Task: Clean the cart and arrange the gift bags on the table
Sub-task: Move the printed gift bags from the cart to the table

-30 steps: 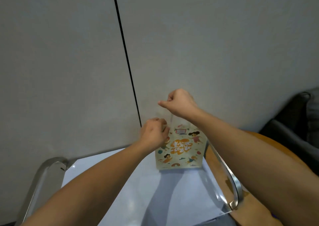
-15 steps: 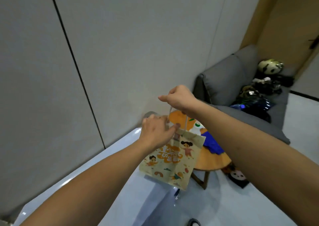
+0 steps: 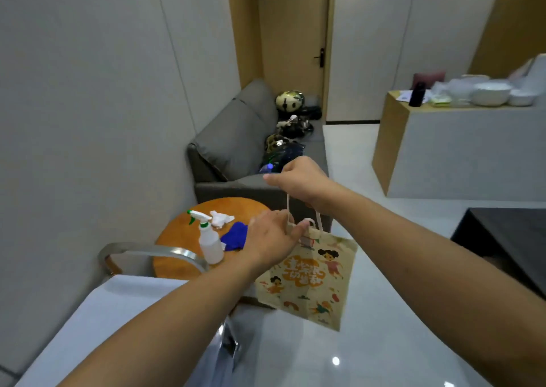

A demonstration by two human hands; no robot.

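While gift bag [image 3: 307, 280] hangs upright in air off cart [image 3: 130, 304] right edge, right hand [image 3: 298, 180] grips handle cord above, left hand [image 3: 271, 239] pinches bag mouth; round table [image 3: 183, 239] lies left, beyond cart rail.

Your gift bag [image 3: 307, 280] hangs right of the cart [image 3: 118, 313], above the floor. Behind the cart stands the round table [image 3: 183, 253], bearing a spray bottle [image 3: 208, 239]; the sofa [image 3: 236, 150] sits behind it.
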